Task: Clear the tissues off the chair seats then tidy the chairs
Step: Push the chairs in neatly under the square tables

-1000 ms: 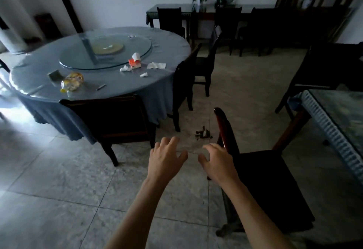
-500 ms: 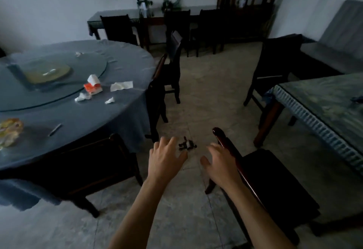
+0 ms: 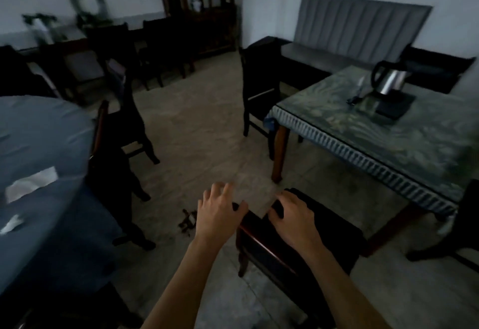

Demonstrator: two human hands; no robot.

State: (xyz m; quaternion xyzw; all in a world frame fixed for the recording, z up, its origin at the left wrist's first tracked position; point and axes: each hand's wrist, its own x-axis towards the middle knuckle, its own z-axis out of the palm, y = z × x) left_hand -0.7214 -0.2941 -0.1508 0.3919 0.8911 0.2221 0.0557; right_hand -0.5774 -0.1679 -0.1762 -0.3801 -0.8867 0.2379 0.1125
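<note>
A dark wooden chair (image 3: 329, 235) stands just in front of me beside the patterned square table (image 3: 404, 144); its seat looks bare. Its reddish top rail (image 3: 261, 238) runs under my arms. My left hand (image 3: 217, 212) hovers at the rail's far end with fingers spread and the thumb at the wood. Beyond the rail, my right hand (image 3: 293, 216) lies over the seat with fingers bent down; a grip cannot be made out. White tissues (image 3: 31, 183) lie on the blue round table (image 3: 46, 131) at the left.
Two dark chairs (image 3: 114, 152) stand against the round table. Another chair (image 3: 259, 90) sits at the square table's far corner, which carries a kettle (image 3: 388, 79). A grey sofa (image 3: 357, 30) lines the back wall. Small dark debris (image 3: 189, 221) lies on the tiled floor.
The view has swung right, from the round table toward the square table. Both hands have moved onto the near chair, the right one passing over its top rail.
</note>
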